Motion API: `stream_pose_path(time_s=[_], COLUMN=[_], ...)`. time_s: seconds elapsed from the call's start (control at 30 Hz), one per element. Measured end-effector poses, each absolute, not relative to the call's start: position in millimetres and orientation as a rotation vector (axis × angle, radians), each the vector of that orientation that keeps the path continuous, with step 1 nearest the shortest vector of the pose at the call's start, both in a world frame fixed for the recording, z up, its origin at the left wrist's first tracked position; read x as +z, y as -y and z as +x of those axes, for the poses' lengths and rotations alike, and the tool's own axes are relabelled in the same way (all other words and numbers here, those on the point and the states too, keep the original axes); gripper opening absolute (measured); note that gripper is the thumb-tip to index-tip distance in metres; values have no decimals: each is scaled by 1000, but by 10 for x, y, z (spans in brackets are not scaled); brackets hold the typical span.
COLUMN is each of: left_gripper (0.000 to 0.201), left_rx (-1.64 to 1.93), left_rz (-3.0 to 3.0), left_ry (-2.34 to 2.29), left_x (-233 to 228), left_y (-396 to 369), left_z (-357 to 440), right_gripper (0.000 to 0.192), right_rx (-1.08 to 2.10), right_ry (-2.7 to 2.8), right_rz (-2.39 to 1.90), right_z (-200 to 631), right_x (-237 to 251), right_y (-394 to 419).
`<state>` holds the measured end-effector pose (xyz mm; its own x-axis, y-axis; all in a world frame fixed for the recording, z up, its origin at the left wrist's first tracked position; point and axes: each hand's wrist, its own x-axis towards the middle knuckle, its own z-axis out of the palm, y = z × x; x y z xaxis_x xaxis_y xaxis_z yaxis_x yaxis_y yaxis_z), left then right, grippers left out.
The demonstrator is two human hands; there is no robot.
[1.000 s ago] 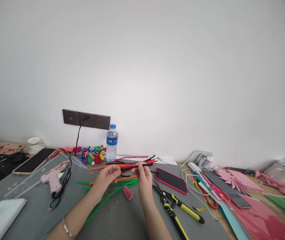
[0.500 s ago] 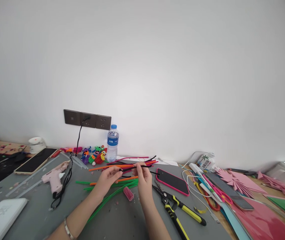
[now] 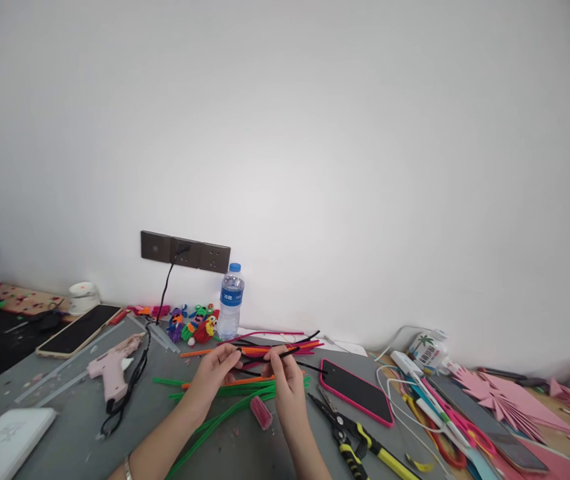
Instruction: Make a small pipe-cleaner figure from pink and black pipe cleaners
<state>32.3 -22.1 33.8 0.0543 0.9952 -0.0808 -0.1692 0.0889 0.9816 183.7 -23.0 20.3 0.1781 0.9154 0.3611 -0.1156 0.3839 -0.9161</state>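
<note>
While the left hand [image 3: 215, 375] pinches a black fuzzy stem [image 3: 292, 351] between thumb and fingertips, the right hand [image 3: 289, 383] pinches it as well, one end poking out past the fingers. That stem is in front of the water bottle [image 3: 231, 303]. Nearer than the bottle, below the hands, lie green stems [image 3: 242, 404] and a short pink bundle [image 3: 261, 413]. Colourful figures [image 3: 207, 328] sit just left of the bottle; a pink glue gun [image 3: 111, 370] lies farther left and nearer, with a pink-cased phone [image 3: 357, 392] and yellow-handled pliers [image 3: 339, 421] to the bottle's right.
</note>
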Motion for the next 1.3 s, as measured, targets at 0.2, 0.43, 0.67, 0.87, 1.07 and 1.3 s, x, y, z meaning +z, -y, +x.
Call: stream_pose_path(time_s=[0.2,0.43,0.67,0.87,1.07,1.3], left_gripper=[31,21,10,16,38,43], left_rx=[1138,1006,777,988,1108,1129], left_rz=[1020,1343,1810,1606,1115,1034], left_ry=[-954,-779,-832,-949,-991,-1018], left_x=[358,267,393,282,221,195], left_y=[245,261,390,270,150,142], left_z=[333,305,279,288,235,254], right_gripper=[38,39,46,43,39,38], right_rx=[1013,1038,1012,1041,1078,1139], right_ry=[1146,998,1190,1048,992,1042], right_rz=[-834,-892,-987,-957,-889,-847], right_z=[1830,1904,1918,1961,1969,1896], right_x=[135,63,105,141,140,55], right_y=[231,186,193,199,187,167])
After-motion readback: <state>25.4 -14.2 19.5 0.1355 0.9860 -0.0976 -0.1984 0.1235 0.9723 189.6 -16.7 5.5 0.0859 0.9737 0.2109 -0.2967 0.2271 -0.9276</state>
